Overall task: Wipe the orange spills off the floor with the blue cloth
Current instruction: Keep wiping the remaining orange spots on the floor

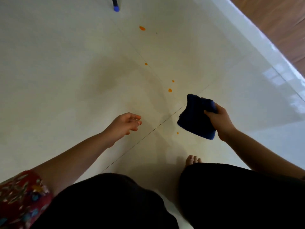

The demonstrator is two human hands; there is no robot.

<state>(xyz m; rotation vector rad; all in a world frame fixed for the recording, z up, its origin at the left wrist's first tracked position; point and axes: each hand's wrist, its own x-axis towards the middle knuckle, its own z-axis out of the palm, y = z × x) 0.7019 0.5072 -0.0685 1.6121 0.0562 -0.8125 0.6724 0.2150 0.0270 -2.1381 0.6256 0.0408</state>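
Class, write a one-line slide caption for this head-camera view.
The right hand holds a blue cloth over a pale floor dotted with orange spills; the left hand is open, holding nothing.

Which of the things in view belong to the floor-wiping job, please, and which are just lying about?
Job: blue cloth, held by the right hand; orange spills; floor.
Lying about: blue-tipped pole; wooden surface at the edge.

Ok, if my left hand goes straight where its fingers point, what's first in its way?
Your left hand would probably meet the blue cloth in your right hand; only bare floor lies between, though depth is unclear.
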